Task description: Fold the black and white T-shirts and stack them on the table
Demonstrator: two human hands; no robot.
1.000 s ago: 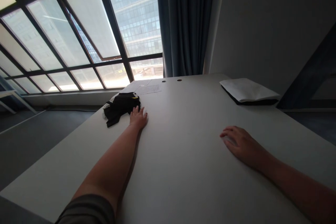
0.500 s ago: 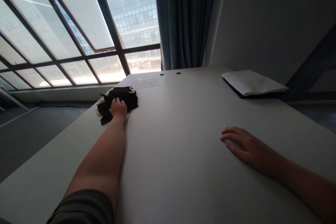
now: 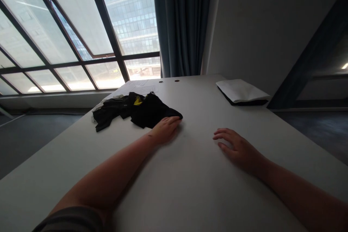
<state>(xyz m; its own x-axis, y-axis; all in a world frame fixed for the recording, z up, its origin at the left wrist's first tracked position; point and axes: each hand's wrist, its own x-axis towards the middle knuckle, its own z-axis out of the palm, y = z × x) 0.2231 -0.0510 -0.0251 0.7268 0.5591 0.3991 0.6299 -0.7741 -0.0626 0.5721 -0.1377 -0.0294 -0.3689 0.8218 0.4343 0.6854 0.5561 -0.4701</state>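
A crumpled black garment [image 3: 141,110] with a small yellow tag [image 3: 137,102] lies stretched across the left half of the white table [image 3: 190,188]. My left hand [image 3: 165,129] grips the garment's right corner, fingers pressed on the cloth against the tabletop. The rest of the garment trails off to the left toward the table's edge. My right hand [image 3: 237,147] lies flat on the table to the right, fingers spread, holding nothing, about a hand's width from my left hand.
A white folded sheet on a dark flat item [image 3: 241,91] sits at the back right. Papers [image 3: 141,87] lie at the far edge near two cable holes [image 3: 168,80]. Behind are a large window [image 3: 67,36] and a dark curtain [image 3: 182,21].
My left hand took hold of the black garment at the far left and dragged it right, toward the table's middle, spreading it out. My right hand stayed flat on the table.
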